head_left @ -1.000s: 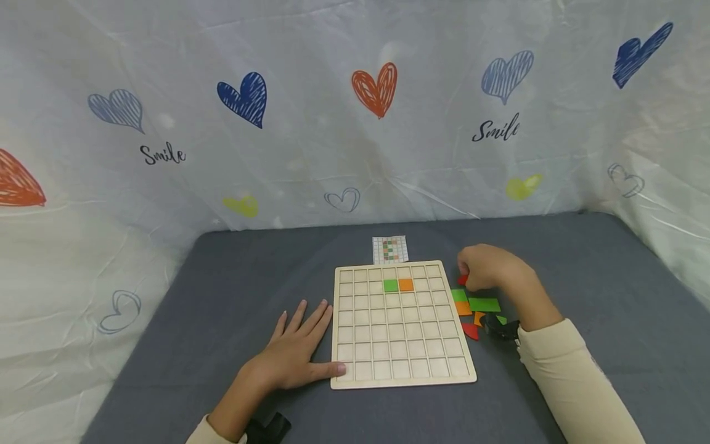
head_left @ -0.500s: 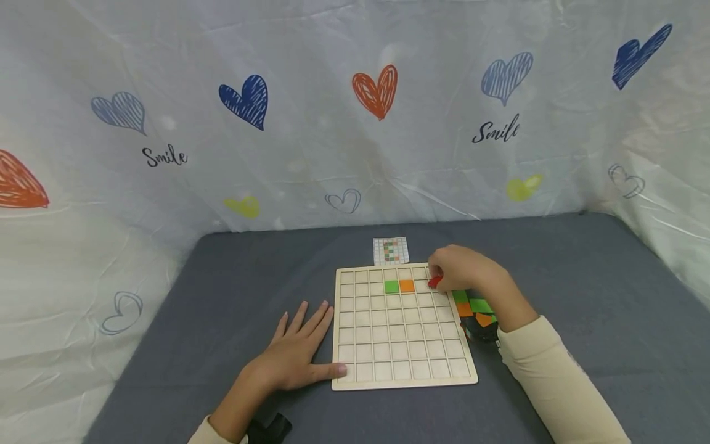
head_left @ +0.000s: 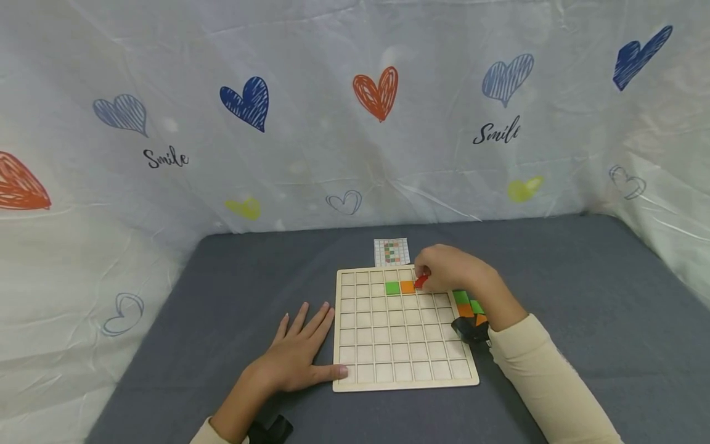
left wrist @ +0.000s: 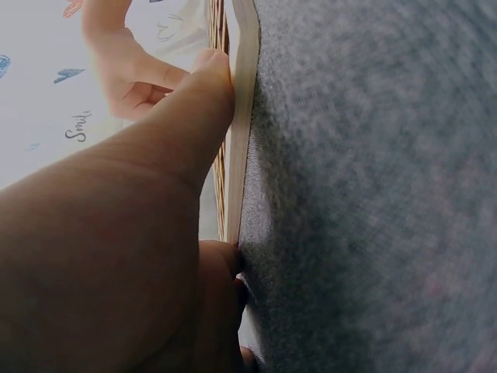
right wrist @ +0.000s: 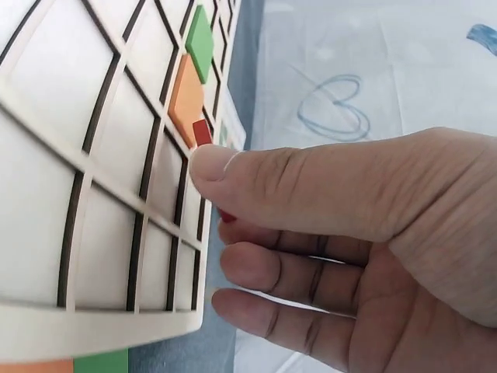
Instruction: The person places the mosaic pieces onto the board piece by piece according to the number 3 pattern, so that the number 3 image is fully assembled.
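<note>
A wooden grid board (head_left: 403,336) lies flat on the grey cloth, with a green square tile (head_left: 392,288) and an orange square tile (head_left: 407,287) side by side in its second row. Over the cell just right of the orange one, my right hand (head_left: 452,269) pinches a red tile (head_left: 421,282) between thumb and fingers. In the right wrist view the thumb covers most of that red tile (right wrist: 202,132), which is tilted close to the board. My left hand (head_left: 299,354) lies spread at the board's left side, its thumb on the lower left corner.
A small printed card (head_left: 391,252) with a coloured grid pattern lies at the board's far edge. Loose green tiles (head_left: 461,297) and orange tiles (head_left: 465,310) lie right of the board, partly hidden by the right wrist's black camera (head_left: 470,330). A heart-patterned sheet (head_left: 310,123) hangs behind.
My right hand has moved left from the loose tiles onto the board, carrying the red tile beside the orange one. My left hand has stayed in place.
</note>
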Motion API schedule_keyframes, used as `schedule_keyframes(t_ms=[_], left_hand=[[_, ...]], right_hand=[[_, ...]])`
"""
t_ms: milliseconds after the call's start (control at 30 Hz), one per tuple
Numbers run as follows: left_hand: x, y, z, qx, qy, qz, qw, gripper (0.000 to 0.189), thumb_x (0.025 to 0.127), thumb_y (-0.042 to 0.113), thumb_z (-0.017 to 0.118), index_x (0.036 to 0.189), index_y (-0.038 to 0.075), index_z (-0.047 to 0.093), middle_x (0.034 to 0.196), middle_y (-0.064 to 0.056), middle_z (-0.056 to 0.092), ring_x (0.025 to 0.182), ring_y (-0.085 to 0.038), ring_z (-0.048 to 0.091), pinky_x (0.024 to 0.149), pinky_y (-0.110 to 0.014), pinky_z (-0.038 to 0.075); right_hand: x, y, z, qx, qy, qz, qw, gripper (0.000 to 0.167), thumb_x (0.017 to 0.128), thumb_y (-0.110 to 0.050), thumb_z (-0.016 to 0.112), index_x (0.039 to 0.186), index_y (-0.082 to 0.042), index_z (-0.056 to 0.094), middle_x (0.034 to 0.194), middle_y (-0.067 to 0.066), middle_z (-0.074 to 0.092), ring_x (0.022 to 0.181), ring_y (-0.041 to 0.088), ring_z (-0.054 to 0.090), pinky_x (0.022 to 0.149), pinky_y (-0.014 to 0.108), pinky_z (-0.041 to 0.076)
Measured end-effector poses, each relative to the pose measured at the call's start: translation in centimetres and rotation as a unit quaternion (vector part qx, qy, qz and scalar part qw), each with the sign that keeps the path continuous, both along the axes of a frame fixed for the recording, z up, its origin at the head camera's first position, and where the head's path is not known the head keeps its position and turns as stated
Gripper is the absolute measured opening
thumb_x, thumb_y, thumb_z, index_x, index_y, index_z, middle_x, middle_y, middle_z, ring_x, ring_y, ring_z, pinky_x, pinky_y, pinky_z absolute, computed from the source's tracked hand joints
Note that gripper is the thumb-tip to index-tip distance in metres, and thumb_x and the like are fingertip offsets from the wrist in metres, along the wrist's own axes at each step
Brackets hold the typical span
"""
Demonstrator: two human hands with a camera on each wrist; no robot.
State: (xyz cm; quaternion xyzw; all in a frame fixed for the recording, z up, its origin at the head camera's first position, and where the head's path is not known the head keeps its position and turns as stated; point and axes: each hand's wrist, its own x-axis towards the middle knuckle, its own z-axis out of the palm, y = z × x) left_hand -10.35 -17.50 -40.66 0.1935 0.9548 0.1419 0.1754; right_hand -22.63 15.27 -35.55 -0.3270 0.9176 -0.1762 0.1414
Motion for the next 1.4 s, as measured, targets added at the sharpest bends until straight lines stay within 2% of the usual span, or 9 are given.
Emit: schedule_keyframes(t_ms=[100, 200, 267, 467, 633, 833, 967, 1133, 1400], left_hand=[[0.0, -0.1, -0.3, 0.004, 0.001, 0.001, 1.0000, 0.110, 0.082, 0.085, 0.049, 0.163, 0.021, 0.012, 0.167, 0.002, 0.006, 0.152, -0.033, -0.007, 0.115, -0.064, -0.005], [0.0, -0.1, -0.2, 0.011, 0.001, 0.002, 0.9999, 0.109, 0.083, 0.083, 0.051, 0.163, 0.019, 0.014, 0.168, 0.000, 0.008, 0.151, -0.035, -0.005, 0.114, -0.065, -0.004], [0.1, -0.1, 0.0, 0.014, 0.001, 0.003, 0.9999, 0.109, 0.083, 0.082, 0.053, 0.163, 0.018, 0.015, 0.167, -0.001, 0.009, 0.151, -0.036, -0.005, 0.114, -0.065, -0.003], [0.2, 0.1, 0.3, 0.005, -0.004, 0.004, 1.0000, 0.108, 0.083, 0.082, 0.052, 0.163, 0.020, 0.014, 0.167, 0.001, 0.008, 0.152, -0.035, -0.005, 0.115, -0.064, -0.003], [0.1, 0.1, 0.3, 0.006, -0.002, -0.001, 1.0000, 0.108, 0.083, 0.083, 0.050, 0.163, 0.021, 0.013, 0.167, 0.001, 0.007, 0.151, -0.034, -0.006, 0.114, -0.065, -0.003], [0.1, 0.0, -0.2, 0.013, 0.007, -0.001, 0.9999, 0.109, 0.083, 0.083, 0.050, 0.163, 0.020, 0.013, 0.168, 0.000, 0.008, 0.152, -0.035, -0.005, 0.114, -0.065, -0.003], [0.2, 0.0, 0.0, 0.010, 0.003, 0.000, 0.9999, 0.109, 0.083, 0.083, 0.051, 0.163, 0.020, 0.013, 0.168, 0.000, 0.008, 0.151, -0.035, -0.005, 0.114, -0.065, -0.004], [0.1, -0.1, 0.0, 0.012, 0.001, 0.001, 0.9999, 0.108, 0.083, 0.082, 0.052, 0.163, 0.019, 0.015, 0.167, -0.001, 0.010, 0.151, -0.037, -0.004, 0.114, -0.066, -0.003], [-0.1, -0.4, -1.2, 0.010, 0.018, 0.000, 0.9998, 0.110, 0.081, 0.087, 0.046, 0.163, 0.023, 0.011, 0.167, 0.005, 0.004, 0.152, -0.032, -0.007, 0.114, -0.064, -0.004]], right_hand=[[0.0, -0.6, 0.2, -0.006, -0.009, 0.000, 0.9999, 0.012, 0.081, 0.000, 0.079, 0.085, -0.009, 0.072, 0.080, -0.003, 0.059, 0.072, 0.015, 0.050, 0.064, 0.031, 0.045], [0.0, -1.3, 0.3, -0.012, -0.016, 0.012, 0.9997, 0.024, 0.080, 0.006, 0.073, 0.070, -0.011, 0.060, 0.069, -0.005, 0.041, 0.063, 0.013, 0.036, 0.058, 0.029, 0.031], [0.0, -1.7, 0.4, -0.016, -0.015, 0.021, 0.9995, 0.028, 0.079, 0.009, 0.070, 0.068, -0.012, 0.056, 0.067, -0.004, 0.037, 0.062, 0.013, 0.031, 0.058, 0.030, 0.027], [-0.1, -3.3, 0.3, -0.011, -0.005, 0.031, 0.9994, 0.016, 0.081, 0.004, 0.075, 0.076, -0.011, 0.071, 0.073, -0.003, 0.057, 0.066, 0.013, 0.043, 0.060, 0.027, 0.037], [-0.2, -4.3, 0.0, -0.018, 0.007, 0.043, 0.9989, 0.018, 0.080, 0.001, 0.077, 0.071, -0.012, 0.068, 0.070, -0.003, 0.055, 0.064, 0.012, 0.042, 0.059, 0.027, 0.037], [-0.2, -5.2, -0.6, -0.016, 0.034, 0.057, 0.9977, 0.010, 0.080, -0.002, 0.081, 0.084, -0.009, 0.075, 0.079, -0.004, 0.061, 0.071, 0.012, 0.051, 0.066, 0.029, 0.047], [0.0, -5.9, -0.9, -0.004, 0.037, 0.061, 0.9975, 0.012, 0.080, 0.001, 0.078, 0.084, -0.009, 0.073, 0.080, -0.003, 0.060, 0.072, 0.014, 0.050, 0.066, 0.029, 0.046], [0.2, -6.6, -1.4, -0.015, 0.046, 0.060, 0.9970, 0.017, 0.081, 0.005, 0.076, 0.082, -0.010, 0.071, 0.081, -0.002, 0.061, 0.072, 0.014, 0.051, 0.065, 0.031, 0.046], [0.6, -7.6, -1.6, -0.019, 0.069, 0.055, 0.9960, 0.020, 0.080, 0.005, 0.077, 0.076, -0.013, 0.068, 0.075, -0.006, 0.057, 0.071, 0.014, 0.049, 0.064, 0.030, 0.043]])
